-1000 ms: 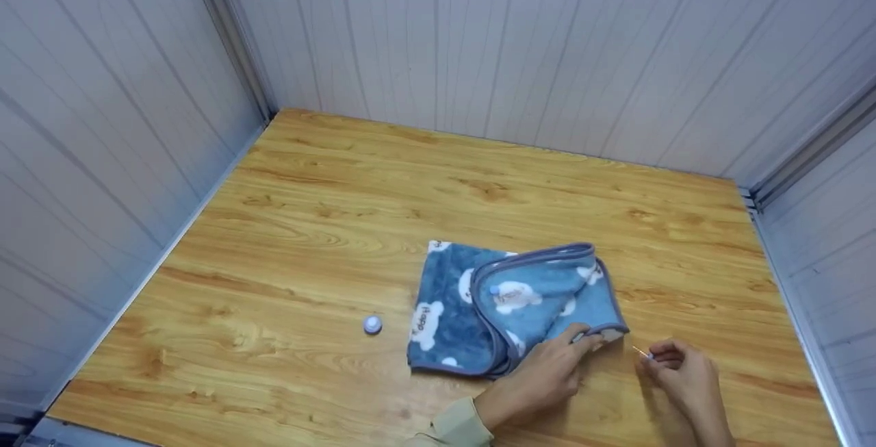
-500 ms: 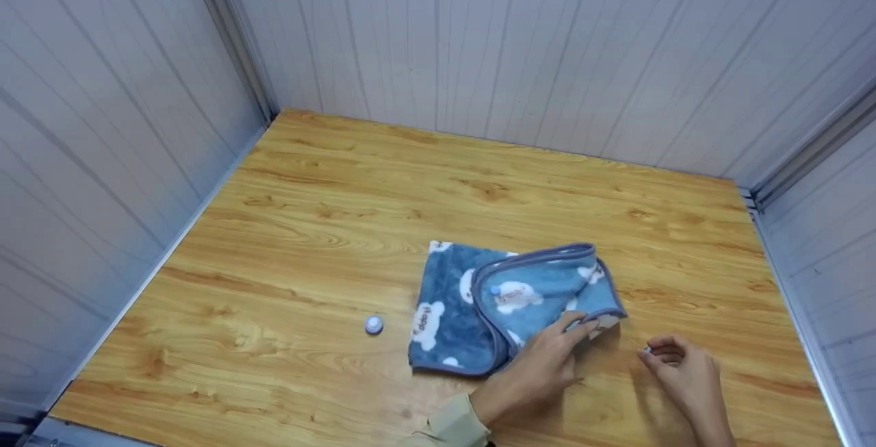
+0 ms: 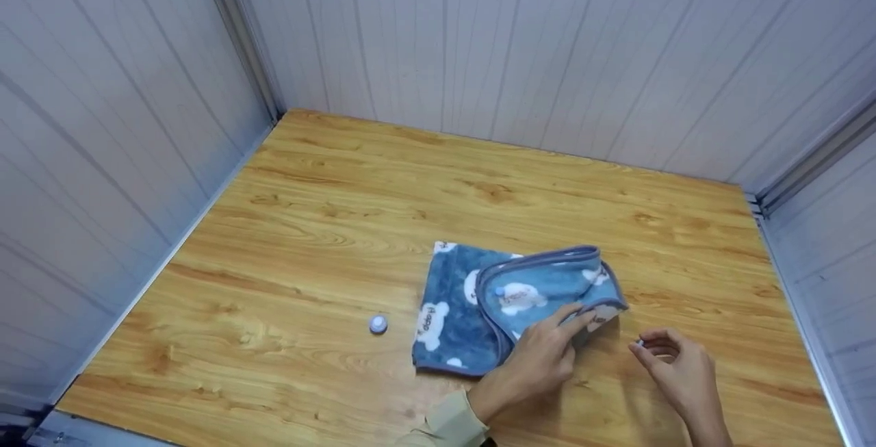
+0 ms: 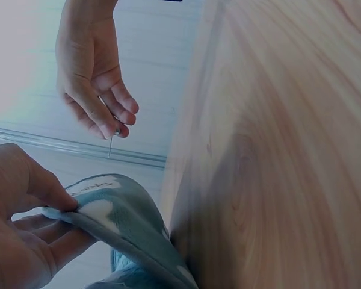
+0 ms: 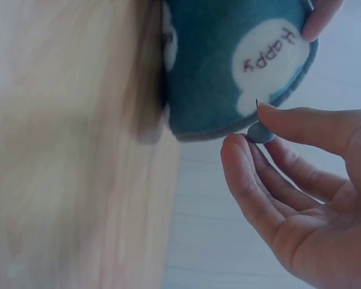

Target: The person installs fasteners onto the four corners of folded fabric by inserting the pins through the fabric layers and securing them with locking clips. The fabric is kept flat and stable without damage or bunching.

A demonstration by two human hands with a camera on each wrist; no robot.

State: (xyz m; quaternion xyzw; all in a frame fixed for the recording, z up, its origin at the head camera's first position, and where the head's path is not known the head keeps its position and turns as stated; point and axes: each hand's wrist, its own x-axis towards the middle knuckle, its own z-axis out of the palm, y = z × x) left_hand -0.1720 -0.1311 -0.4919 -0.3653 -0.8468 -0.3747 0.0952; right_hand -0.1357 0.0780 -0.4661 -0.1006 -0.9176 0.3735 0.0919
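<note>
A blue fleece blanket [image 3: 452, 310] with white bear and "Happy" patches lies folded on the table, one flap turned back over it. My left hand [image 3: 537, 361] pinches the blanket's edge near its right corner and holds it raised; in the left wrist view the edge sits between thumb and fingers. To the right, my right hand [image 3: 681, 372] pinches a pin [image 5: 260, 133] by its round blue-grey head. The thin needle points toward the raised blanket edge, just apart from it in the left wrist view. A small blue round head [image 3: 499, 291] shows on the flap.
A small round whitish-blue piece [image 3: 378, 324] sits on the wooden table [image 3: 328, 194] left of the blanket. Pale panel walls [image 3: 383, 43] enclose the table at the back, left and right.
My left hand has lifted the blanket's right corner a little higher. My right hand has shifted slightly up and left with the pin. The head view has tilted slightly.
</note>
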